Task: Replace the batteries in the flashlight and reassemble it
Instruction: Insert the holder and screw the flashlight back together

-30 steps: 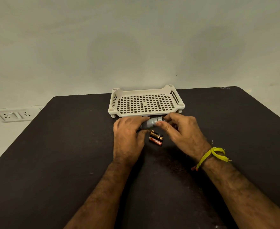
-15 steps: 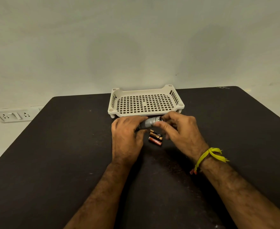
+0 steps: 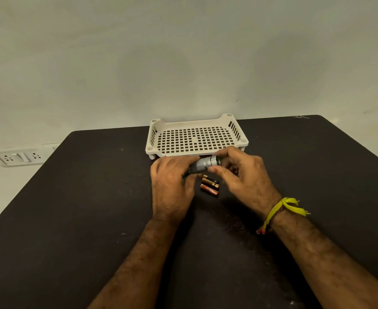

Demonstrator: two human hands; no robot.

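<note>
A small silver flashlight (image 3: 204, 164) is held just above the black table (image 3: 72, 208), in front of the tray. My left hand (image 3: 172, 186) wraps around its dark rear end. My right hand (image 3: 241, 175) pinches the silver head end between thumb and fingers. Below the flashlight, three small batteries lie side by side on the table: two black-and-gold batteries (image 3: 210, 182) and an orange one (image 3: 209, 190). Most of the flashlight body is hidden by my fingers.
A white perforated plastic tray (image 3: 197, 130) stands empty at the table's far edge, right behind my hands. A wall socket plate (image 3: 19, 157) sits on the wall at left. A yellow thread band circles my right wrist.
Both hands have stayed on the flashlight and barely shifted. My right fingers have turned slightly around the head end. The batteries have not moved.
</note>
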